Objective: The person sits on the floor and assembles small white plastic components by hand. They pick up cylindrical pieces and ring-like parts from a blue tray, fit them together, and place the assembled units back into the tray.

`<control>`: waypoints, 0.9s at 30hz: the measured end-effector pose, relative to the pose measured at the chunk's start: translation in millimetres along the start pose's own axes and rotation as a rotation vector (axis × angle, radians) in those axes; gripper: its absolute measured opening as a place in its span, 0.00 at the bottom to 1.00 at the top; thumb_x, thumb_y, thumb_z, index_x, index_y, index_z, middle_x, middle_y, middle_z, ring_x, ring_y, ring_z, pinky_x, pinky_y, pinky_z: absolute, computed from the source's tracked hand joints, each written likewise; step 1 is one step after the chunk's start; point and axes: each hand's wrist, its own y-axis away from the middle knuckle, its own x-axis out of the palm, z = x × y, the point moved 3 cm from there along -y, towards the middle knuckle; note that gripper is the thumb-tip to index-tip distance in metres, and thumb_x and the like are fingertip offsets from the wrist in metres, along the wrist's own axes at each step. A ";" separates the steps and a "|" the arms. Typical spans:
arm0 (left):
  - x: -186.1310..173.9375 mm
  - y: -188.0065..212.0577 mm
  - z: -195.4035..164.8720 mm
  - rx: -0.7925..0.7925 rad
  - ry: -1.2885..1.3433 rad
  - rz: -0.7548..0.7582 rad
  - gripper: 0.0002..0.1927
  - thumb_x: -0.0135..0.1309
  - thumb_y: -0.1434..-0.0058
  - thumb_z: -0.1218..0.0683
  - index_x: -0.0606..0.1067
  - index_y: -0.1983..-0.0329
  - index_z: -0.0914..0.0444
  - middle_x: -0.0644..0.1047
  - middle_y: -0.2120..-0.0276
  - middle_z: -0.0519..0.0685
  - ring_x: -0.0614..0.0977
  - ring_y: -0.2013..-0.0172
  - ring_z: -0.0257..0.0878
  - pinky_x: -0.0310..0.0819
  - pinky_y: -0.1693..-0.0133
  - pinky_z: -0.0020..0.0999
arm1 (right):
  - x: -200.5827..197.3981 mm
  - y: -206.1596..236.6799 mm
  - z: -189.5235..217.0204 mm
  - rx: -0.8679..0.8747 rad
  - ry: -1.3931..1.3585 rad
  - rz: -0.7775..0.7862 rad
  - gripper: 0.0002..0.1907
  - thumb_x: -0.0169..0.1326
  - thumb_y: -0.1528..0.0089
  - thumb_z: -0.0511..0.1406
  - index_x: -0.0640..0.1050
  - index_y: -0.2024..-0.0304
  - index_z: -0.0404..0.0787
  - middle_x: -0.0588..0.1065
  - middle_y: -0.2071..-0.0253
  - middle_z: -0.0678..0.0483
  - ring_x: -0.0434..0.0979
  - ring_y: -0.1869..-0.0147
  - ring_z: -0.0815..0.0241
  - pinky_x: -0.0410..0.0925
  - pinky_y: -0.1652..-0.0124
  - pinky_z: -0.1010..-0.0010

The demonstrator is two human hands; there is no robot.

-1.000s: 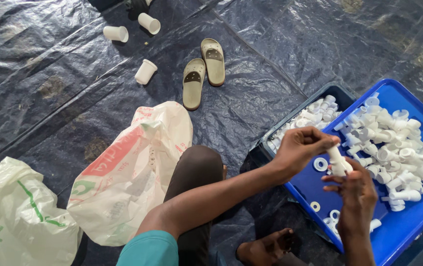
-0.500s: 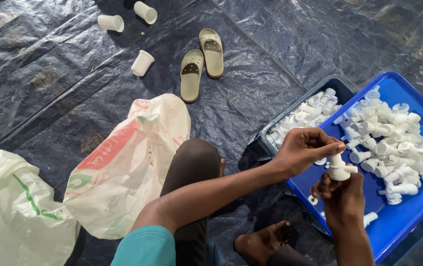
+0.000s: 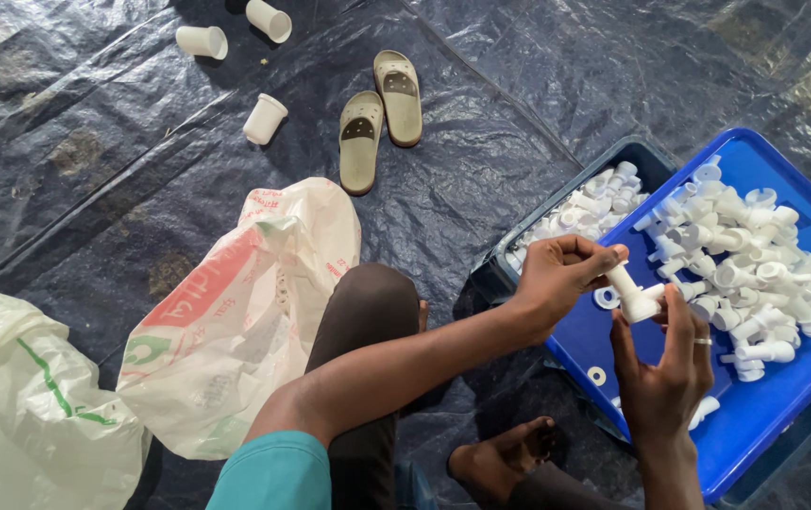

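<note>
My left hand [image 3: 561,277] and my right hand [image 3: 665,373] both grip one small white plastic fitting [image 3: 632,296] above the near left part of a blue tray [image 3: 755,416]. The left fingers pinch its upper end, the right fingers hold its lower end. A heap of similar white fittings [image 3: 750,264] lies in the tray to the right of my hands. A few white rings [image 3: 597,376] lie loose on the tray floor below the hands.
A dark bin [image 3: 566,212] with more white parts sits behind the tray. Two white printed sacks [image 3: 236,312] [image 3: 18,416] lie at left. A pair of sandals [image 3: 379,113] and three white cups [image 3: 264,118] rest on the black sheet. My knee [image 3: 368,302] and foot [image 3: 500,458] are below.
Both hands have risen slightly over the tray and turned the fitting; the right hand's fingers now reach up along its lower end. The camera has shifted a little.
</note>
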 end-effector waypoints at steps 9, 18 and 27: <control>11.9 13.9 -5.8 0.214 -0.111 0.231 0.11 0.61 0.32 0.55 0.78 0.60 0.70 0.82 0.57 0.53 0.84 0.55 0.34 0.82 0.49 0.29 | 39.1 32.5 -51.1 0.958 -1.272 0.182 0.31 0.39 0.23 0.54 0.77 0.60 0.35 0.73 0.73 0.55 0.70 0.73 0.59 0.66 0.64 0.63; 20.7 20.8 -29.1 0.351 -0.405 0.126 0.09 0.60 0.33 0.56 0.80 0.57 0.68 0.83 0.58 0.55 0.85 0.58 0.34 0.85 0.53 0.30 | 42.3 21.1 -20.9 1.052 -1.275 0.255 0.29 0.39 0.27 0.55 0.74 0.50 0.38 0.73 0.67 0.54 0.75 0.67 0.62 0.70 0.61 0.64; 6.0 4.1 -13.4 0.059 0.034 -0.114 0.15 0.65 0.35 0.51 0.77 0.63 0.68 0.82 0.64 0.50 0.82 0.63 0.31 0.79 0.56 0.27 | 18.0 3.5 -7.3 0.634 -0.710 0.105 0.21 0.60 0.33 0.34 0.74 0.41 0.29 0.78 0.57 0.48 0.81 0.59 0.63 0.75 0.60 0.73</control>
